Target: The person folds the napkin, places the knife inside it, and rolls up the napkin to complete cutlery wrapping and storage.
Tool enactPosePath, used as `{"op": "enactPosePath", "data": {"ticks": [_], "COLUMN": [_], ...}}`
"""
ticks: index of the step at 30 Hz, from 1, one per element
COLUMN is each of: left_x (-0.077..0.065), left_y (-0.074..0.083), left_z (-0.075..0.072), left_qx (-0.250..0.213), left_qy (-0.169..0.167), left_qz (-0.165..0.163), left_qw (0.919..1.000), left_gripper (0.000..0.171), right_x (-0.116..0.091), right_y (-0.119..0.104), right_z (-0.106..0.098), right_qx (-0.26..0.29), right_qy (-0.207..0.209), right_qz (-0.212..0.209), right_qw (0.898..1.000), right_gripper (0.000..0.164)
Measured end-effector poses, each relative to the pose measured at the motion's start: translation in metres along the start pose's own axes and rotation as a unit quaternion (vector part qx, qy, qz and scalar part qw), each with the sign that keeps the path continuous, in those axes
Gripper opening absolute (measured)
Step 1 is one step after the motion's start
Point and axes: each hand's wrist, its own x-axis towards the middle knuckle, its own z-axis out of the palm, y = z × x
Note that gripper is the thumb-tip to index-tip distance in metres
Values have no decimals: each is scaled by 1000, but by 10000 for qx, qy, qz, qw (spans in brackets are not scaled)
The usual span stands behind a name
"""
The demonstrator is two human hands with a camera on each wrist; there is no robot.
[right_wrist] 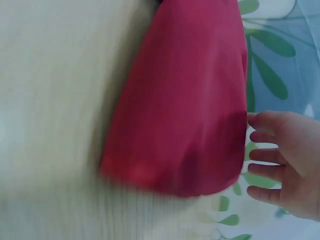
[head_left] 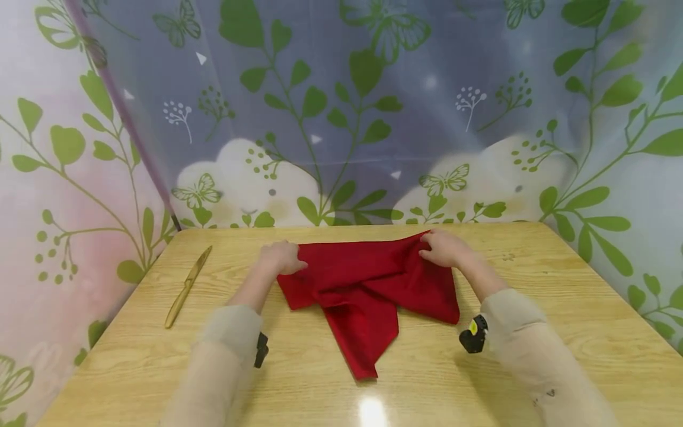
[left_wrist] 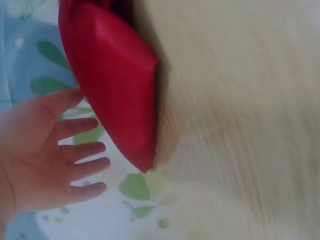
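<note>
A red cloth (head_left: 363, 273) lies bunched and folded over itself mid-table, one narrow end trailing toward the near side. My left hand (head_left: 281, 258) holds its far left edge, with the thumb at the fabric. At the far right corner, slightly raised, my right hand (head_left: 441, 248) pinches the edge. In the left wrist view the left hand (left_wrist: 45, 150) has its fingers spread behind the cloth (left_wrist: 115, 75). The right wrist view shows the right hand (right_wrist: 290, 160) with its thumb at the cloth's rim (right_wrist: 185, 100); the exact grip there is partly hidden.
A gold-coloured knife (head_left: 188, 287) lies on the left of the wooden table (head_left: 299, 379), blade pointing away. Behind the table hangs a patterned curtain (head_left: 341, 118) with leaves and butterflies. Dark wrist devices (head_left: 474, 335) sit below both forearms.
</note>
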Motion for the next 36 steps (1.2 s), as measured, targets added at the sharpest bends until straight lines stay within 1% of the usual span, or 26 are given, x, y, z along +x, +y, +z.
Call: {"op": "enactPosePath", "data": {"ticks": [2, 3, 4, 5, 6, 8, 10, 11, 13, 14, 16, 18, 21, 23, 24, 25, 27, 29, 31, 33, 34, 36], "left_x": [-9, -14, -20, -25, -31, -42, -50, -52, -55, -55, -55, -54, -55, -54, -54, -53, -51, -49, -48, -48, -48, -47], "left_y": [0, 1, 4, 6, 10, 20, 31, 37, 46, 49, 53, 53, 46, 37, 32, 26, 13, 2, -9, -20, -26, -36], "left_z": [0, -1, -1, 0, 1, 6, 14, 18, 28, 32, 40, 46, 47, 46, 44, 42, 38, 33, 27, 22, 20, 15], "left_qx": [252, 343, 409, 496, 599, 881, 1238, 1504, 1968, 2187, 2559, 2798, 2928, 2944, 2954, 2949, 2930, 2876, 2816, 2763, 2707, 2639], "left_qy": [254, 377, 451, 514, 580, 708, 878, 1007, 1269, 1412, 1688, 1942, 2243, 2429, 2541, 2641, 2775, 2798, 2740, 2650, 2616, 2603], "left_qz": [393, 661, 959, 1304, 1669, 2349, 2826, 2986, 3172, 3198, 3211, 3232, 3318, 3357, 3362, 3352, 3299, 3232, 3168, 3075, 3038, 2977], "left_qw": [9986, 9965, 9935, 9889, 9824, 9654, 9472, 9371, 9190, 9110, 8961, 8829, 8682, 8612, 8574, 8550, 8534, 8571, 8633, 8711, 8752, 8797], "left_gripper": [27, 22, 20, 18, 18, 20, 21, 19, 10, 8, 16, 23, 25, 28, 30, 33, 35, 35, 32, 27, 25, 21], "right_x": [-10, -16, -22, -28, -34, -47, -57, -60, -64, -64, -65, -66, -69, -67, -66, -64, -61, -58, -57, -56, -56, -54], "right_y": [-1, -2, -4, -8, -13, -24, -36, -42, -52, -56, -61, -62, -58, -53, -50, -46, -38, -30, -22, -15, -11, -6], "right_z": [-4, -5, -7, -8, -8, -6, -2, 0, 7, 11, 18, 25, 34, 39, 39, 38, 33, 24, 13, 2, -3, -11], "right_qx": [-57, -150, -265, -385, -522, -782, -979, -1111, -1493, -1699, -2064, -2258, -2274, -2270, -2249, -2211, -2049, -1767, -1376, -1048, -942, -827], "right_qy": [174, 251, 287, 290, 303, 287, 270, 291, 368, 430, 487, 551, 740, 1023, 1180, 1306, 1510, 1587, 1523, 1408, 1378, 1324], "right_qz": [-260, -427, -574, -743, -958, -1383, -1794, -2005, -2283, -2345, -2360, -2297, -2277, -2274, -2206, -2109, -1828, -1438, -1071, -725, -567, -331], "right_qw": [9995, 9987, 9976, 9961, 9936, 9869, 9785, 9729, 9614, 9562, 9483, 9451, 9439, 9414, 9417, 9432, 9496, 9607, 9728, 9818, 9843, 9872], "right_gripper": [26, 21, 17, 15, 15, 17, 20, 21, 20, 19, 17, 13, 13, 16, 17, 17, 19, 20, 21, 21, 20, 15]}}
